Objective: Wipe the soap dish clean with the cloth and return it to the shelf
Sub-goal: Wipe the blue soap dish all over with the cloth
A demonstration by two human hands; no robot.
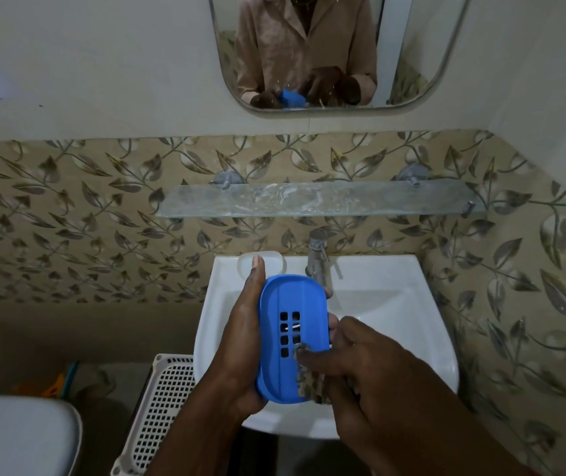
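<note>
A blue plastic soap dish [291,304] with several drain slots is held over the white sink [395,304]. My left hand [240,341] grips its left edge from below, thumb pointing up. My right hand [370,369] presses a small dark patterned cloth [305,376] against the dish's lower right part. Most of the cloth is hidden under my fingers. The glass shelf [319,199] on the wall above the sink carries nothing.
A metal tap [317,259] stands at the sink's back. A white soap bar [274,261] lies on the sink's back left corner. A white perforated basket [161,407] sits left of the sink, a toilet lid [16,438] at lower left. A mirror [326,46] hangs above.
</note>
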